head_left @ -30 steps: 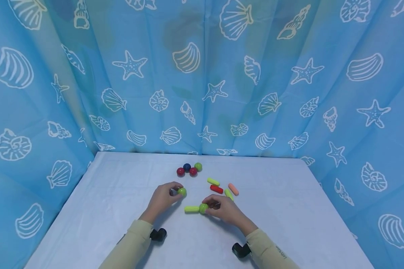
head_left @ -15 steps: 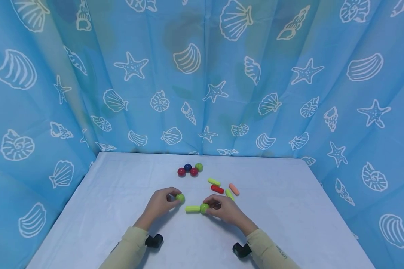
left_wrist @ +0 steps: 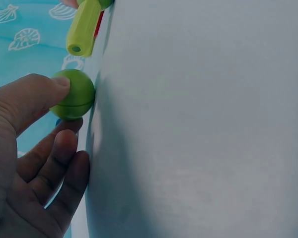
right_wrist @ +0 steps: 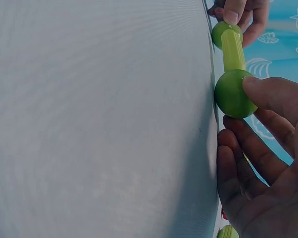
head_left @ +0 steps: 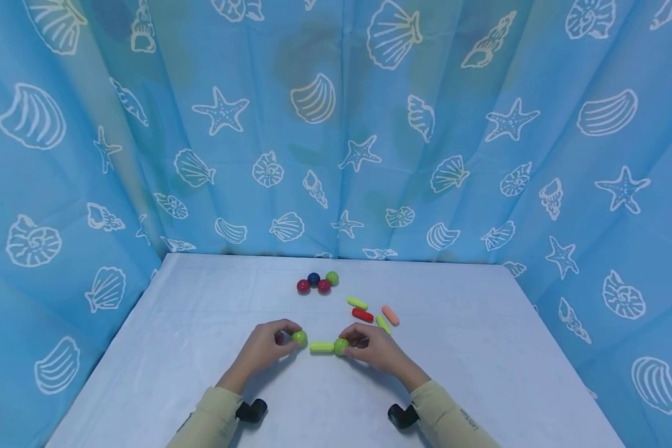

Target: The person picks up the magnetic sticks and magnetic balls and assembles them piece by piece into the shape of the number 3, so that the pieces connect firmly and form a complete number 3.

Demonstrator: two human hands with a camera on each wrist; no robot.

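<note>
While pinching left green ball (head_left: 299,338) in left grip (head_left: 264,344) and right green ball (head_left: 341,346) in right grip (head_left: 376,350), lower centre, aim lime rod (head_left: 322,348) straight across the foreshortened, seemingly small gap.

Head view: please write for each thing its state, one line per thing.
Left hand: pinching left green ball.
Right hand: pinching right green ball.
Left green ball: apart from middle stick.
Right green ball: against middle stick.
Middle stick: left end free.
Other four sticks: lying on the table.
Other four balls: clustered together.
</note>
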